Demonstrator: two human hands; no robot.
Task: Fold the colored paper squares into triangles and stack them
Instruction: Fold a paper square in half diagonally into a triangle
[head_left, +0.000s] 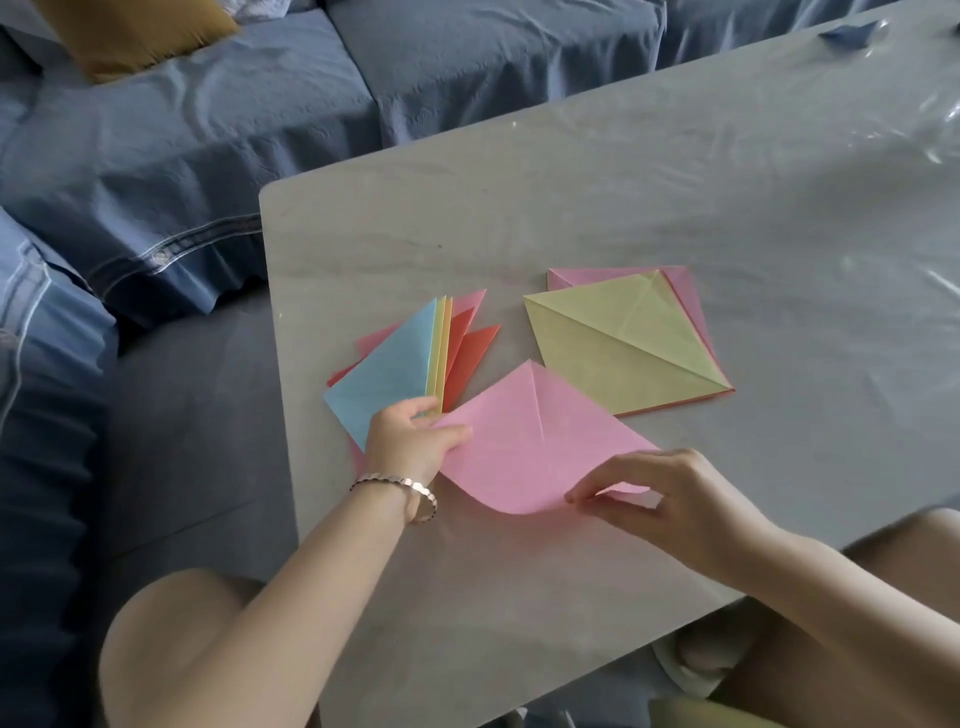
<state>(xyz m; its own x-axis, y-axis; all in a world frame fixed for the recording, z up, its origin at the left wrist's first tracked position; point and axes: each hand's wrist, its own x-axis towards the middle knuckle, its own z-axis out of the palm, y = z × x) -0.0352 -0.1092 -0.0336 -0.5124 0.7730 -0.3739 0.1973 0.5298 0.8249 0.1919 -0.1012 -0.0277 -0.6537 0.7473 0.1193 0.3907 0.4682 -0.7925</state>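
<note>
Pink sheet (524, 447) lay half-curled on the worktop (519, 208) between your hands. Your left hand (410, 441) gripped its left corner, fingers clenched on it. Your right hand (670, 499) pinched the rolled near edge. Fanned pile (395, 364) sat just behind the left hand, with the yellow-topped pile (623, 353) to its right.

On the bench (675, 182) we see a fan of squares (384, 369) at centre left and a folded pile (618, 353) apart to its right. The sheet (524, 447) lies lower in the frame, pinched between our left hand (408, 441) and right hand (670, 499). A sofa (208, 130) fills the upper left.
</note>
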